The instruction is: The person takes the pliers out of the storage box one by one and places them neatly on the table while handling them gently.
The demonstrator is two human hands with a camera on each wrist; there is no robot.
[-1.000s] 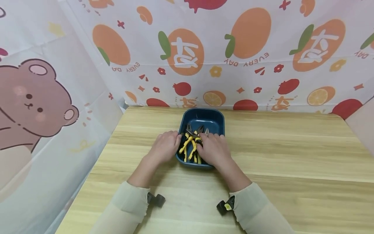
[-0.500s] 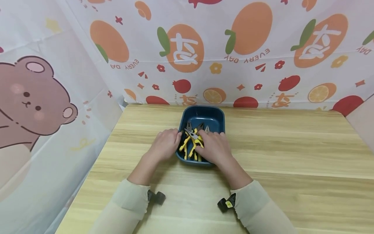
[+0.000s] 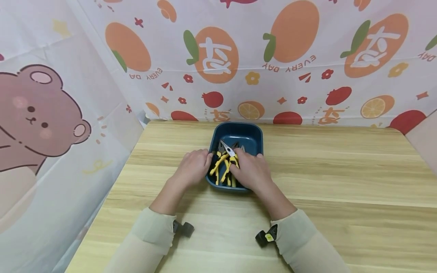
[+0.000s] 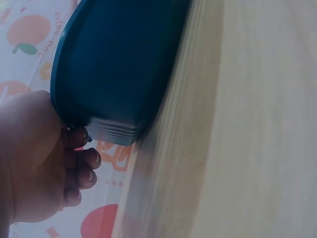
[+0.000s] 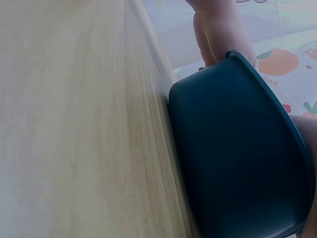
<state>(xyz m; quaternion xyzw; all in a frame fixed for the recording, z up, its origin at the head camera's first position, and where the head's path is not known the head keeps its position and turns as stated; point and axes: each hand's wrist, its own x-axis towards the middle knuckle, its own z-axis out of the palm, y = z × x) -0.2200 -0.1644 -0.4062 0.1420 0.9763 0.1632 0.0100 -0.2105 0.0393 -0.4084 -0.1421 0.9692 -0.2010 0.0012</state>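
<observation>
A dark blue plastic bin point(image 3: 250, 129) on the table holds several pliers point(image 3: 217, 167) with yellow and black handles. My left hand point(image 3: 193, 167) grips the bin's left rim, its thumb over the edge. In the left wrist view, the curled fingers of that left hand point(image 4: 37, 158) show beside the bin wall point(image 4: 119, 59). Inside the bin, my right hand point(image 3: 252, 170) holds long-nose pliers point(image 3: 228, 149) by the handles, with their silver nose pointing up and left over the other pliers. The right wrist view mostly has the bin's outer wall point(image 5: 233, 148), which hides those pliers.
The bin stands near the back edge of a light wood table point(image 3: 341, 182). A fruit-print cloth point(image 3: 252, 49) hangs right behind it, and a bear-print cloth point(image 3: 44, 113) hangs on the left. Small black cameras point(image 3: 263, 239) sit at both cuffs.
The long-nose pliers in my right hand have turned, their nose swinging from pointing left to pointing more upward. My left hand stays on the bin rim. The head view has tilted slightly.
</observation>
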